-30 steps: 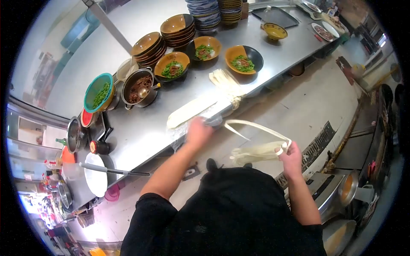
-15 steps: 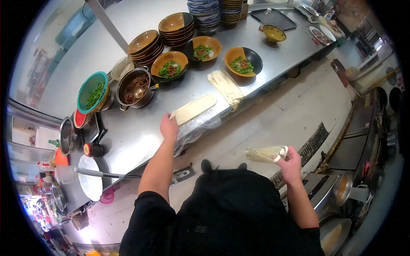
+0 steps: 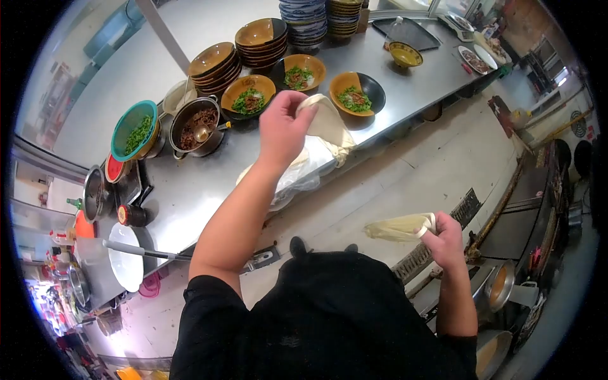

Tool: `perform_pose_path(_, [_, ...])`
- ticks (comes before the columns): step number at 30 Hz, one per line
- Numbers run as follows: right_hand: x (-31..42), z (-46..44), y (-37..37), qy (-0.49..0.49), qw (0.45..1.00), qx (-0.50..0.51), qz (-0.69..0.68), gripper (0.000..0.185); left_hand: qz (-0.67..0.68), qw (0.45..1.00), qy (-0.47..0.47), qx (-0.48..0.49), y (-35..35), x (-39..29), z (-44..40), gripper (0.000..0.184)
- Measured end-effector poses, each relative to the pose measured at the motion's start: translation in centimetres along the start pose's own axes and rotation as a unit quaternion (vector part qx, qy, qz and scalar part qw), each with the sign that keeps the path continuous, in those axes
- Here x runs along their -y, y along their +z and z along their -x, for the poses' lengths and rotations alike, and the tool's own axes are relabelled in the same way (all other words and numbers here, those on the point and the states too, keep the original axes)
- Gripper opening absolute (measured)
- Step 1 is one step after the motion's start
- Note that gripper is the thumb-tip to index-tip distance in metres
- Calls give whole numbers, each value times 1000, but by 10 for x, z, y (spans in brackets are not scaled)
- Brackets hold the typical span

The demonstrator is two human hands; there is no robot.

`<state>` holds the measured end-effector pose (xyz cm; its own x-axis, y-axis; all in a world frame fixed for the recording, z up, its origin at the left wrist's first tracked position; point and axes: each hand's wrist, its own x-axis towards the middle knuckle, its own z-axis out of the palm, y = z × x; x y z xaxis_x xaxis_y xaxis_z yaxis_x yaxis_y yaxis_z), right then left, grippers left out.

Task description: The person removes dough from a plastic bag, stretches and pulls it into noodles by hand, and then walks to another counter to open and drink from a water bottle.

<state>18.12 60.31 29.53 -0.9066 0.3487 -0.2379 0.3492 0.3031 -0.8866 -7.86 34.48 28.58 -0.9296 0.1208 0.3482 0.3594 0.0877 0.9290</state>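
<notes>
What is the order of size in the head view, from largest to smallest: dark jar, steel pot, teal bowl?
1. Steel pot and teal bowl: too alike to rank
2. Dark jar: clearly smallest

We see a steel surface (image 3: 415,82) carrying stacked bowls (image 3: 261,41), three filled bowls (image 3: 356,94), a pot (image 3: 204,148), a jar (image 3: 132,216) and a tray (image 3: 406,33); we note dough (image 3: 340,152) along one edge.

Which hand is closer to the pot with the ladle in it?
Left. The left hand is above the counter, right of the pot; the right hand is farther off, over the floor.
</notes>
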Motion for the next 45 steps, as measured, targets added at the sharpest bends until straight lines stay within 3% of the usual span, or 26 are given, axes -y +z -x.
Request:
perform_pose_path(4, [37,-7,-3,-20,998,45,42,22,61,997,35,-40,-31,-48,19,15])
perform_pose_path(9, [102,-34,10,-141,981,88,96,21,20,998,29,-51,-78,-86,62,15])
perform_pose_path(11, [133,-54,27,-208,972,83,65,19,-152,988,27,-11,-95,-91,81,14])
perform_pose_path(12, [148,-66,34,-226,966,85,89,19,-153,988,27,-15,-102,-93,90,14])
perform_pose_path(14, [176,-92,56,-244,960,109,84,21,-310,948,72,10,-116,-95,107,14])
perform_pose_path(16, [190,-131,81,-317,930,91,161,24,-311,949,53,-8,-125,-95,121,15])
perform_pose_path(19, [213,-175,137,-308,940,83,123,25,-290,956,15,-46,-140,-89,139,15])
perform_pose_path(21, [199,-216,180,-351,928,59,113,24,-270,960,-5,-72,-151,-81,150,15])
perform_pose_path(23, [168,-234,220,-303,931,35,203,22,-227,966,-66,-109,-160,-74,161,14])
perform_pose_path(26, [42,-252,275,-251,902,108,334,23,-147,976,-95,-129,-160,-69,170,14])
perform_pose_path(27, [-12,-259,284,-218,834,218,457,31,-149,975,-97,-133,-159,-69,171,14])
perform_pose_path(28, [-29,-230,278,-230,744,252,575,35,-138,976,-111,-128,-156,-68,172,14])
perform_pose_path(29, [-37,-212,272,-191,714,298,604,39,-127,976,-124,-123,-153,-67,172,14])
perform_pose_path(31, [-57,-178,265,-146,828,259,475,44,-79,980,-133,-123,-140,-62,170,15])
perform_pose_path(33, [-69,-159,251,-223,845,315,370,58,-17,986,-136,-98,-124,-53,165,17])
perform_pose_path(35, [-27,-120,223,-242,900,327,159,74,6,984,-156,-90,-101,-52,154,17])
perform_pose_path(37, [13,-86,191,-229,908,352,-18,83,44,981,-172,-74,-76,-44,145,19])
perform_pose_path(38, [19,-73,184,-228,911,344,-20,83,45,982,-169,-66,-61,-48,142,19])
perform_pose_path(40, [27,-52,175,-299,879,311,-202,74,142,967,-209,-44,-28,-58,136,22])
perform_pose_path(41, [35,-44,169,-301,883,297,-205,74,219,956,-195,-16,-13,-53,139,25])
perform_pose_path(43, [46,-32,159,-207,887,260,-321,68,231,950,-212,-3,5,-52,136,25])
perform_pose_path(45, [40,-33,144,-240,902,224,-281,66,267,934,-238,0,20,-59,134,22])
